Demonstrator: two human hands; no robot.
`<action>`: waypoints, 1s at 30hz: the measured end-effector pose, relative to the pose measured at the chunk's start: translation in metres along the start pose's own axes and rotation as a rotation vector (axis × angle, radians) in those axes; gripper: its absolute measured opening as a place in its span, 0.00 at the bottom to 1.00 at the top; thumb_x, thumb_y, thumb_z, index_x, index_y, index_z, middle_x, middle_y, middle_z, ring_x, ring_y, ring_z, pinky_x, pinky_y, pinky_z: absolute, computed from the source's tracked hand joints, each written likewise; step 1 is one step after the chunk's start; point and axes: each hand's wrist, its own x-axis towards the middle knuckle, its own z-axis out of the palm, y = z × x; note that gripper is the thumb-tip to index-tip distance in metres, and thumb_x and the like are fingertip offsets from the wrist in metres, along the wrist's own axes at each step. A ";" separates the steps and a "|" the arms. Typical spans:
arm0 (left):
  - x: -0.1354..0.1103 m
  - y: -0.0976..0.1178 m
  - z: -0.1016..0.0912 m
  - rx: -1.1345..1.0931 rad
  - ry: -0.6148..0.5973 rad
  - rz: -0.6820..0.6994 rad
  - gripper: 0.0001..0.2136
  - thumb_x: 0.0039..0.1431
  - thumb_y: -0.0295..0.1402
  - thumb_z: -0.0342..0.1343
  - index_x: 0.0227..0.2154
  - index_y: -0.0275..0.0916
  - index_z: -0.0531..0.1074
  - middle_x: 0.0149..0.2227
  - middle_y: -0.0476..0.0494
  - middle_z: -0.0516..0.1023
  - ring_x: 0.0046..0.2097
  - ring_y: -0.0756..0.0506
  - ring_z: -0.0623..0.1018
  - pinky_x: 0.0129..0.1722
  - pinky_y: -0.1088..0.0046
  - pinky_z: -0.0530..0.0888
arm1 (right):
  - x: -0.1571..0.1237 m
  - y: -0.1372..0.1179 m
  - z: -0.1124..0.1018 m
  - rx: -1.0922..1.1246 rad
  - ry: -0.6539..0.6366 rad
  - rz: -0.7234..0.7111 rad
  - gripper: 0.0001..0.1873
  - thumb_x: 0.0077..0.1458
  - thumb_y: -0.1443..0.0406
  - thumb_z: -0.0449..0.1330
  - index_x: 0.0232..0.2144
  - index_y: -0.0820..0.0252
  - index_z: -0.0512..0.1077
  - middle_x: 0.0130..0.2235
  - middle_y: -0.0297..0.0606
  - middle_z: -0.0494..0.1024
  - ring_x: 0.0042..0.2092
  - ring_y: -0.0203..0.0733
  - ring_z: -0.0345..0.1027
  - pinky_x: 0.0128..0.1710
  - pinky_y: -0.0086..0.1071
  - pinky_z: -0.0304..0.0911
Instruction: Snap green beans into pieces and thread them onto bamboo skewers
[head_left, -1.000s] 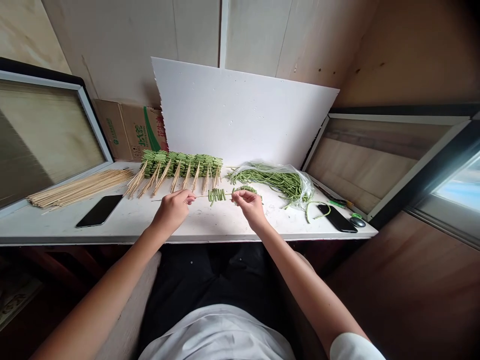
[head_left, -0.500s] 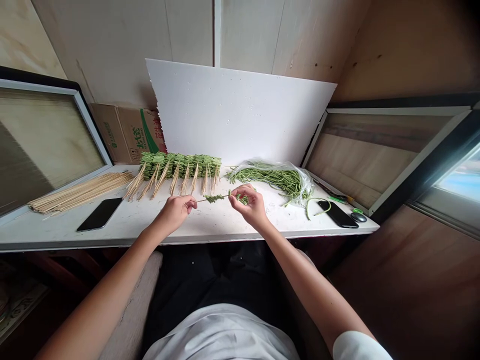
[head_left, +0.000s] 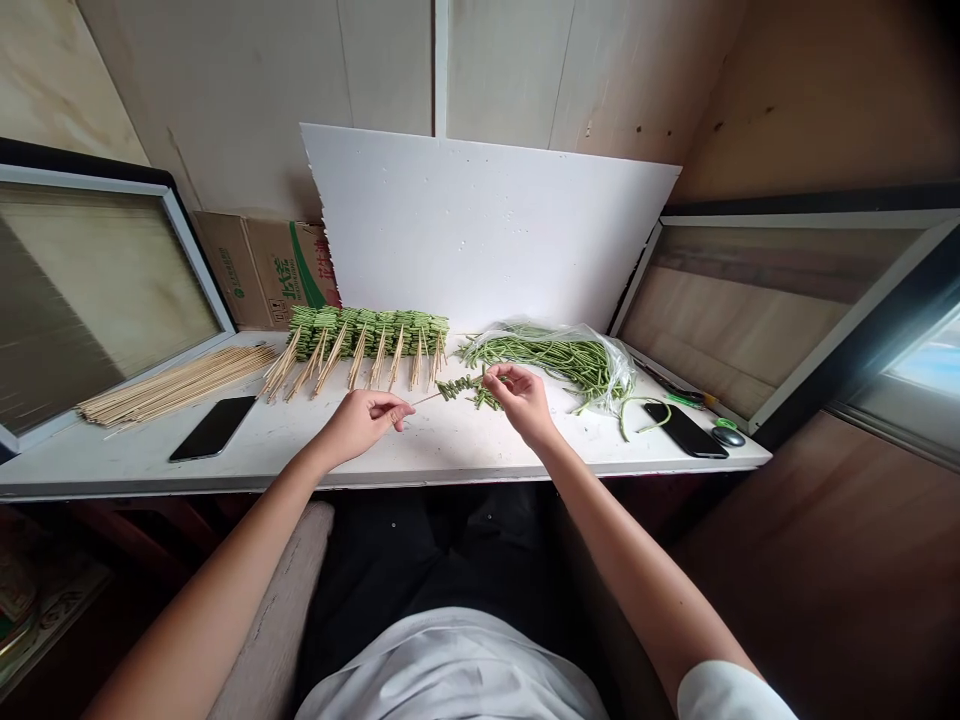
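Note:
My left hand (head_left: 365, 418) pinches the blunt end of a bamboo skewer (head_left: 427, 397) that points up and to the right. Several short green bean pieces (head_left: 456, 386) are threaded near its tip. My right hand (head_left: 523, 400) is closed around more cut bean pieces (head_left: 487, 398) at the skewer's tip. Behind my hands lies a row of finished bean skewers (head_left: 367, 337). A clear plastic bag of long green beans (head_left: 559, 357) lies to the right of them.
A pile of bare bamboo skewers (head_left: 176, 381) and a black phone (head_left: 213, 428) lie on the white table (head_left: 420, 450) at the left. A second phone (head_left: 685, 430) and a small dark object (head_left: 728, 437) lie at the right. A white board (head_left: 487, 225) and cardboard box (head_left: 270, 270) stand behind.
The skewer has tilted from level to pointing up and right. My right hand has moved up and away along it with the bean pieces. The camera view has shifted slightly.

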 end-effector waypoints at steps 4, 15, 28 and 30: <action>0.000 0.000 0.002 -0.142 0.064 -0.026 0.19 0.60 0.48 0.68 0.41 0.34 0.83 0.31 0.39 0.86 0.33 0.43 0.85 0.32 0.71 0.81 | 0.002 -0.001 -0.002 0.030 0.022 0.003 0.21 0.52 0.46 0.74 0.34 0.55 0.80 0.36 0.37 0.79 0.34 0.40 0.68 0.33 0.33 0.65; -0.012 0.021 0.003 0.424 0.282 0.632 0.06 0.72 0.30 0.58 0.42 0.37 0.81 0.35 0.44 0.86 0.32 0.49 0.82 0.33 0.76 0.77 | 0.006 -0.003 -0.004 0.194 0.047 0.065 0.19 0.50 0.48 0.75 0.33 0.54 0.79 0.33 0.34 0.76 0.35 0.38 0.67 0.38 0.32 0.65; -0.028 0.061 0.008 0.537 0.188 0.795 0.08 0.74 0.26 0.53 0.50 0.35 0.76 0.39 0.42 0.86 0.36 0.46 0.86 0.36 0.75 0.80 | 0.009 -0.028 -0.027 0.277 -0.122 0.065 0.16 0.51 0.51 0.75 0.30 0.54 0.78 0.31 0.32 0.73 0.34 0.37 0.64 0.40 0.33 0.63; -0.028 0.062 0.008 0.531 0.171 0.779 0.08 0.75 0.26 0.53 0.49 0.35 0.76 0.40 0.41 0.86 0.37 0.46 0.86 0.36 0.74 0.80 | 0.010 -0.026 -0.028 0.289 -0.140 0.048 0.14 0.53 0.53 0.75 0.30 0.54 0.79 0.31 0.32 0.73 0.34 0.37 0.64 0.40 0.33 0.63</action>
